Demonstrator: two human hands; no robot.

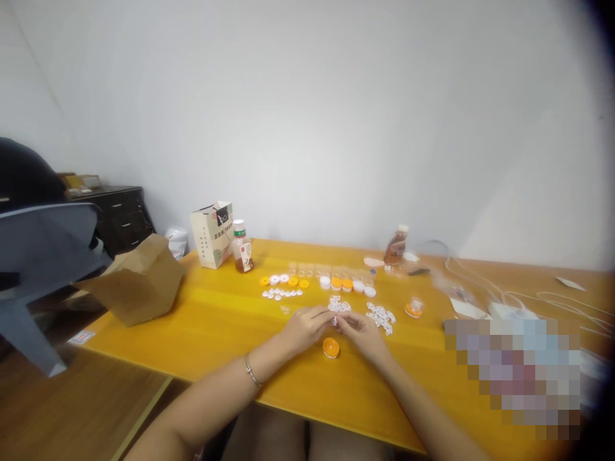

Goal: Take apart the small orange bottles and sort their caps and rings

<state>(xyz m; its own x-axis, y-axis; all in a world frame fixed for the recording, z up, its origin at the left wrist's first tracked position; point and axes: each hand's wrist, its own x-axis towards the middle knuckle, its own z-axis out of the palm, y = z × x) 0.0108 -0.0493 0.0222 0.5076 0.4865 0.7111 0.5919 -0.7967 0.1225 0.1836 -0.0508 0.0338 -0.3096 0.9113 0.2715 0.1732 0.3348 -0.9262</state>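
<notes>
My left hand (306, 328) and my right hand (364, 334) meet fingertip to fingertip above the table. Both pinch one small white plastic piece (335, 320), mostly covered by the fingers. Just below them an orange round cap-like part (331, 347) lies on the wood. Behind the fingers is a small heap of white plastic pieces (339, 305), and a second heap of white pieces (381, 317) lies to the right. Farther back are small white cone-shaped parts (282, 294), orange and white discs (293, 282), thicker orange and white caps (346, 285) and a row of clear cups (314, 270).
A brown paper bag (144, 282) stands at the left edge, near a printed carton bag (211, 235) and a drink bottle (243, 248). Another bottle (396, 246) is at the back. On the right are an orange-based clear part (414, 308), white cables (485, 285) and a blurred-out area.
</notes>
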